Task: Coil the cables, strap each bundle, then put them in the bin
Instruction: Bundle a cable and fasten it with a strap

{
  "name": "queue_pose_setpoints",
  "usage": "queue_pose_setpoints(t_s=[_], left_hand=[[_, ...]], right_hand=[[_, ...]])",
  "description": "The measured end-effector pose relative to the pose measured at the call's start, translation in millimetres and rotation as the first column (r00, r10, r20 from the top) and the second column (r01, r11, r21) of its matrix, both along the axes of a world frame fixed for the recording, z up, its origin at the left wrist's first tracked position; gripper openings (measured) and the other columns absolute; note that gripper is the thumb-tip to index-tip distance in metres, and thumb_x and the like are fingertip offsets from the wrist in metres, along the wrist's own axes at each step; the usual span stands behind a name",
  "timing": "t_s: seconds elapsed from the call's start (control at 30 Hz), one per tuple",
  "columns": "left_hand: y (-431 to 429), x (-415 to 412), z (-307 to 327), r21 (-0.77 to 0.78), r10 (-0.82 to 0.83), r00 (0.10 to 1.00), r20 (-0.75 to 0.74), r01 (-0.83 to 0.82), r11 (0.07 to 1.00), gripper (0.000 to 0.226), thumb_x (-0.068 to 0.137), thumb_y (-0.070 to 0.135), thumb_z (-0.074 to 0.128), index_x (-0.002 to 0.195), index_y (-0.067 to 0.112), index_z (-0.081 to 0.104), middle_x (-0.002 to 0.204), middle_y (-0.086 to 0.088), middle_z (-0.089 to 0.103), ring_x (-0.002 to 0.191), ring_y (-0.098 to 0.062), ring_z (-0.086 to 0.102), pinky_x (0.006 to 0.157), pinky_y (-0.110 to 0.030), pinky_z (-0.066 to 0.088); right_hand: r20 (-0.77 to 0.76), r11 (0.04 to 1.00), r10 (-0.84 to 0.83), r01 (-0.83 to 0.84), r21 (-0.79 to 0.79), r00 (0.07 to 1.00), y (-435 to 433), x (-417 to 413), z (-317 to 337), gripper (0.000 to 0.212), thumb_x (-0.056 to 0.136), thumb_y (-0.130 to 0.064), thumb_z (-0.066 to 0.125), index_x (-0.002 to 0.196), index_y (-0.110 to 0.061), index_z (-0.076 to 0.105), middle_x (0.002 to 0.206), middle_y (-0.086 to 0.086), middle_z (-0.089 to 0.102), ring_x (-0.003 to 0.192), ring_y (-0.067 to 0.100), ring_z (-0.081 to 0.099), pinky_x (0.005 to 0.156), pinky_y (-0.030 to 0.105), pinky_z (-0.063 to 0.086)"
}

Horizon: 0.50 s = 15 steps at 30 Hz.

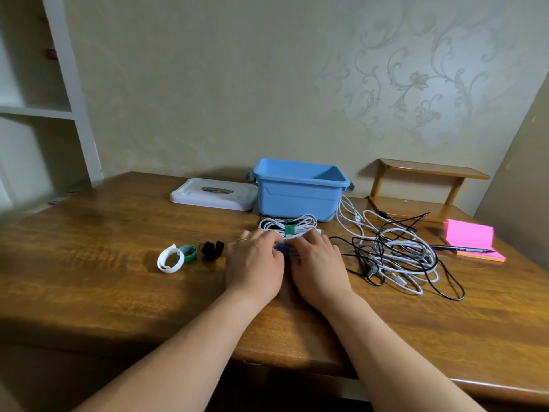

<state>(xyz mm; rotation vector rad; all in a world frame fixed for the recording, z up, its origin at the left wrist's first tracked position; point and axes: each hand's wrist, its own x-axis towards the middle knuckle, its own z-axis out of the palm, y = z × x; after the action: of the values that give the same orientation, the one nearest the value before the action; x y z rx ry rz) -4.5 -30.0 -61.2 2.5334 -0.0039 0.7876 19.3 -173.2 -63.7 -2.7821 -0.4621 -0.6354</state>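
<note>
Pinching a blue strap (281,249) around a white cable bundle (287,239), fingers of left hand (255,261) and right hand (319,264) curled tight on it. Resting on the table (118,278) just before the blue bin (297,197), beside a green-strapped bundle (286,223). Sprawling rightward, loose cables (398,251); lying leftward, spare straps (193,254).

Left hand (255,260), right hand (319,263) gripping blue strap (282,248), blue bin (297,194) behind, tangled cables (401,254) beside

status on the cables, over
left hand, right hand pinch blue strap. green-strapped bundle in front of bin. tangle uncoiled at right.
</note>
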Motion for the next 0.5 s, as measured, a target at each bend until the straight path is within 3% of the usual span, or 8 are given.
queue_pose_setpoints(t_s=[0.2, 0.3, 0.37, 0.43, 0.5], left_hand=[[0.0, 1.7, -2.1, -0.031, -0.021, 0.999, 0.027, 0.022, 0.999, 0.034, 0.105, 0.020, 0.052, 0.130, 0.036, 0.068, 0.132, 0.011, 0.069, 0.125, -0.017, 0.058, 0.104, -0.043, 0.045], [6.0, -8.5, 5.9, -0.241, -0.082, 0.984, 0.160, 0.120, 0.963, 0.034, 0.103, 0.012, 0.054, 0.130, 0.028, 0.067, 0.121, 0.003, 0.070, 0.113, -0.022, 0.063, 0.101, -0.045, 0.052], [9.3, -33.2, 16.8, -0.308, -0.138, 0.949, 0.284, 0.227, 0.924, 0.032, 0.100, 0.008, 0.056, 0.129, 0.017, 0.067, 0.113, 0.001, 0.069, 0.103, -0.019, 0.065, 0.093, -0.037, 0.055], [13.8, -68.4, 24.4, -0.295, -0.230, 0.899, 0.373, 0.350, 0.889, 0.024, 0.099, 0.009, 0.057, 0.119, 0.008, 0.070, 0.100, 0.002, 0.071, 0.091, -0.017, 0.069, 0.083, -0.034, 0.057], [16.4, -114.7, 19.5, -0.254, -0.400, 0.840, 0.367, 0.504, 0.826, 0.018, 0.098, 0.006, 0.054, 0.103, 0.001, 0.070, 0.083, -0.002, 0.071, 0.077, -0.017, 0.069, 0.073, -0.036, 0.056]], right_hand=[[0.051, 0.999, 0.016, -0.018, 0.037, 0.999, -0.9, -4.8, 2.1, 0.034, 0.104, -0.032, 0.053, 0.136, -0.031, 0.064, 0.128, 0.000, 0.058, 0.120, 0.025, 0.054, 0.096, 0.044, 0.048], [0.117, 0.980, 0.004, -0.028, 0.199, 0.993, -5.8, -20.1, 14.9, 0.038, 0.093, -0.027, 0.065, 0.130, -0.021, 0.067, 0.127, 0.007, 0.061, 0.116, 0.032, 0.060, 0.094, 0.050, 0.053], [0.142, 0.924, 0.094, -0.139, 0.357, 0.985, -10.9, -48.5, 23.5, 0.027, 0.092, -0.030, 0.065, 0.115, -0.018, 0.072, 0.110, 0.003, 0.068, 0.099, 0.024, 0.065, 0.086, 0.046, 0.056], [0.011, 0.855, 0.279, -0.254, 0.452, 0.960, -19.0, -100.7, 34.0, 0.015, 0.097, -0.031, 0.065, 0.100, -0.019, 0.074, 0.087, -0.004, 0.072, 0.078, 0.017, 0.065, 0.073, 0.038, 0.055], [-0.298, 0.824, 0.516, -0.370, 0.428, 0.804, -28.0, -153.2, 37.8, 0.011, 0.102, -0.028, 0.069, 0.095, -0.023, 0.076, 0.081, -0.003, 0.075, 0.072, 0.015, 0.069, 0.068, 0.029, 0.054]])
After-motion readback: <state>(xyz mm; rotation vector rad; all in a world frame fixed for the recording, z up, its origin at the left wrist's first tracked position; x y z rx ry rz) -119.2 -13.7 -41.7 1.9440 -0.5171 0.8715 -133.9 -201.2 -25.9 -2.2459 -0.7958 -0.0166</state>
